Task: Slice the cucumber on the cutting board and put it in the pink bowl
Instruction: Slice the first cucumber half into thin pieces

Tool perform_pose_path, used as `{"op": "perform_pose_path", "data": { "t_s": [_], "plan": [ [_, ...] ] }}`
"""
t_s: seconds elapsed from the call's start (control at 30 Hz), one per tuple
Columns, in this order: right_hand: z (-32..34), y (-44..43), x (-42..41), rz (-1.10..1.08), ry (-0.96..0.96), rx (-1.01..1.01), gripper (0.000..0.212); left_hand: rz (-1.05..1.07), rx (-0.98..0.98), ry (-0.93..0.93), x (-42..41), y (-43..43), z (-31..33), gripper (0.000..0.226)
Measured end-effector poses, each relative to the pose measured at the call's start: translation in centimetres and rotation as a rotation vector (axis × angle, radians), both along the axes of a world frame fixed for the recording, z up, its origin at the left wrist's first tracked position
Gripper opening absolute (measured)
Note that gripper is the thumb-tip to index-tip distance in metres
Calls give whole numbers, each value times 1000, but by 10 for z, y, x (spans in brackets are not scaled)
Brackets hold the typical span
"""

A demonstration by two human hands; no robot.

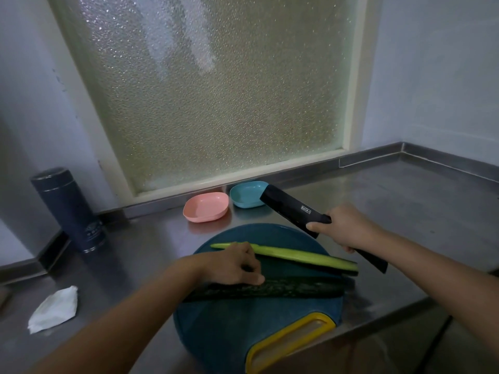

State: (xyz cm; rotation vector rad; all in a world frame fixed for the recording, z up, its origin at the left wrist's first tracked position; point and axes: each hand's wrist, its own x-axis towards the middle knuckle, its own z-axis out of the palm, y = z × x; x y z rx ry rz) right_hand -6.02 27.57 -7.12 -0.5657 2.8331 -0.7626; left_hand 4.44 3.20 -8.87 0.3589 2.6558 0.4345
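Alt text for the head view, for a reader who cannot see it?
A person's right hand holds a black cleaver raised over a blue cutting board, where the left hand holds the near half of a cucumber split lengthwise; the far half lies beside it. An empty pink bowl waits behind.

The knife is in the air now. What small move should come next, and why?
Probably lower the knife onto the right end of the dark cucumber half for a first crosswise cut. The right hand holds it raised clear of the cucumber, the left hand holds that half on the cutting board, and the pink bowl is empty.
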Motion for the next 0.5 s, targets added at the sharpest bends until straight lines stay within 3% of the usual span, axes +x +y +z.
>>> {"op": "perform_pose_path", "data": {
  "t_s": [0.1, 0.23, 0.33, 0.5],
  "plan": [
    [-4, 0, -3, 12, -6, -17, 31, 41, -4, 210, -15, 4, 2, 15],
    [-7, 4, -4, -4, 24, -8, 34, 101, 41, 453, -40, 16, 4, 38],
    [-8, 9, -5, -18, 66, -9, 36, 32, 1, 370, -52, 26, -11, 52],
    [-5, 22, -12, -50, 67, -69, 37, 36, 128, 145, -59, 27, -13, 30]
  ]
}}
